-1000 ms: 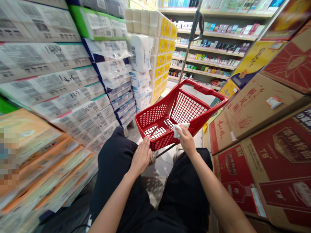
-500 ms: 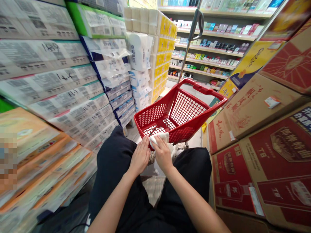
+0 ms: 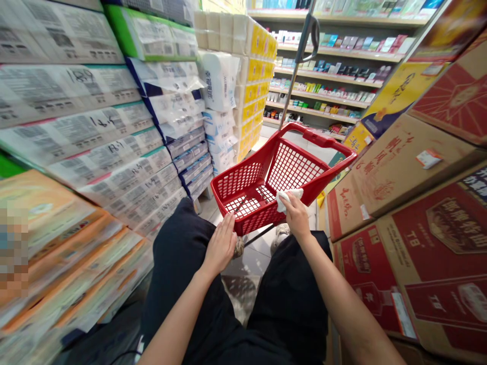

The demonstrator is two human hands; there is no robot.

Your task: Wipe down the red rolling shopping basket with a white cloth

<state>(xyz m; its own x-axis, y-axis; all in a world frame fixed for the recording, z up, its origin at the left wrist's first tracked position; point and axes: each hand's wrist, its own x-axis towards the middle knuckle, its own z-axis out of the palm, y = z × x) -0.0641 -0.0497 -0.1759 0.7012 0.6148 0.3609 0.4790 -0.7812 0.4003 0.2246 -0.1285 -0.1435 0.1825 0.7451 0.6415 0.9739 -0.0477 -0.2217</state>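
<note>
A red plastic shopping cart (image 3: 262, 221) with a lattice basket stands between my knees, tilted in view, its handle toward the upper right. My left hand (image 3: 219, 244) lies against the basket's near left corner, fingers straight and close together, touching the rim. Along the near side's rim, farther right, my right hand (image 3: 298, 219) presses a crumpled white cloth (image 3: 289, 196) onto the red plastic. Its fingers are closed over the cloth. The rim under the cloth is hidden.
Stacked packs (image 3: 114, 147) with handwritten numbers rise on the left, above orange packs (image 3: 64, 243). Cardboard cartons (image 3: 395, 167) line the right. Tissue packs (image 3: 251, 81) and stocked shelves (image 3: 327, 71) stand behind. A metal pole (image 3: 291, 91) rises behind the cart.
My right hand has slid right and slightly up along the basket's near rim with the cloth, away from my left hand. My left hand stays at the corner.
</note>
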